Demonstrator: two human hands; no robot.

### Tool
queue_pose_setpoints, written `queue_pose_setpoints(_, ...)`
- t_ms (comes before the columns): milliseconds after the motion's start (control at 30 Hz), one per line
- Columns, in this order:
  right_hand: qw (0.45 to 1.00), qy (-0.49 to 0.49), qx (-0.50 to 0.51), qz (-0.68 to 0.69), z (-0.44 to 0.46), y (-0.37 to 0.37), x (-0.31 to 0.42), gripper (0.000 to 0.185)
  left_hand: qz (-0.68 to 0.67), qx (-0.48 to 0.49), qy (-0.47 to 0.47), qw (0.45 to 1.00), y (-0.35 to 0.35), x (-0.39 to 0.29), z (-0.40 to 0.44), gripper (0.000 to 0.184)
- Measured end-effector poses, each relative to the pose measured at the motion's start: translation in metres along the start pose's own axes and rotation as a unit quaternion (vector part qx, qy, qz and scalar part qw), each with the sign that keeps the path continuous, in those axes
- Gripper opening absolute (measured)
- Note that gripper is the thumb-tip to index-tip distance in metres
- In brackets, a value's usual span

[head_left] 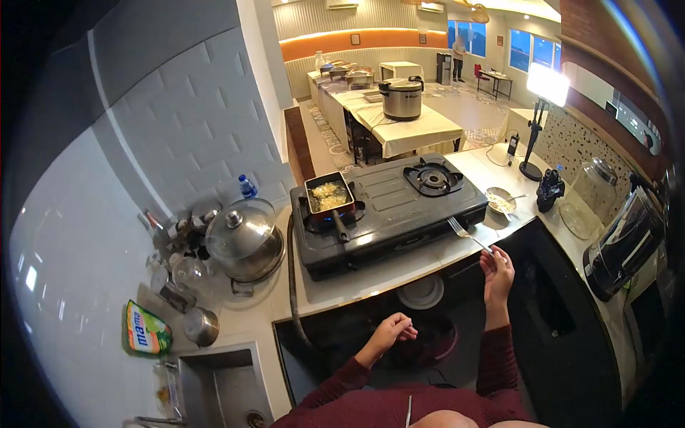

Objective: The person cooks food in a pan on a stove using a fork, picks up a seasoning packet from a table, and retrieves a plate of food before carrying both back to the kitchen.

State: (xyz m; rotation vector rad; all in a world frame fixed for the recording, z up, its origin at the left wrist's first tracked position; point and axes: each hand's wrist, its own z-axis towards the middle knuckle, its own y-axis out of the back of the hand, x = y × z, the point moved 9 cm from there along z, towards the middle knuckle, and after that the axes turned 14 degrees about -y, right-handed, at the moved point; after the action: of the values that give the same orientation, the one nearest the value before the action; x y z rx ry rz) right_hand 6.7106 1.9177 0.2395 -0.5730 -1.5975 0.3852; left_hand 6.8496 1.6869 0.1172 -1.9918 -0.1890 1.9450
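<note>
A person in maroon sleeves stands at a kitchen bench (385, 277), a fork (471, 238) pinched near its handle end in the right hand (497, 277); the fork slants forward and to the left, its tines above the front right part of a black two-burner stove (385, 203), contact impossible to tell from here; the square frying pan (348, 211) sits on the left burner over a blue flame, golden pieces of food (327, 190) in its bubbling oil.

The pan lies ahead and to the left of both hands, across the stove's width from the fork; its handle (342, 230) runs back toward the person, angled slightly right; the left hand (392, 334) is the nearer of the two to that handle, though well apart from it; the right hand is nearer the bowl (503, 212) on the bench beside the stove.

The right forearm reaches almost straight forward, wrist raised, fingers gathered around the metal; the left forearm angles inward and lower, its hand in front of the bench edge, fingers loosely curled toward the thumb; whether they meet or pinch anything small cannot be told.
</note>
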Motion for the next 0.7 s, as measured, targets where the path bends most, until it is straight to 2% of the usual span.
queue_pose_setpoints(133, 1.0, -0.003, -0.018, -0.007, -0.018, 0.062, 0.019, 0.019, 0.002, -0.029, 0.022, 0.999, -0.032, 0.032, -0.038, 0.017)
queue_pose_setpoints(233, 0.999, -0.021, -0.015, -0.022, -0.029, 0.082, 0.027, 0.018, -0.001, -0.064, 0.036, 0.997, -0.042, 0.045, -0.064, 0.017)
queue_pose_setpoints(333, 0.999, -0.033, -0.002, -0.021, -0.039, 0.088, 0.027, 0.018, -0.007, -0.107, 0.029, 0.994, -0.052, 0.047, -0.091, 0.016)
queue_pose_setpoints(467, 0.998, -0.06, 0.018, -0.009, -0.054, 0.086, 0.016, 0.019, 0.001, -0.115, 0.025, 0.993, -0.065, 0.046, -0.116, 0.016)
queue_pose_setpoints(700, 0.99, -0.103, 0.096, 0.002, -0.085, 0.054, -0.02, 0.019, 0.003, -0.171, 0.013, 0.985, -0.065, 0.048, -0.186, 0.017)
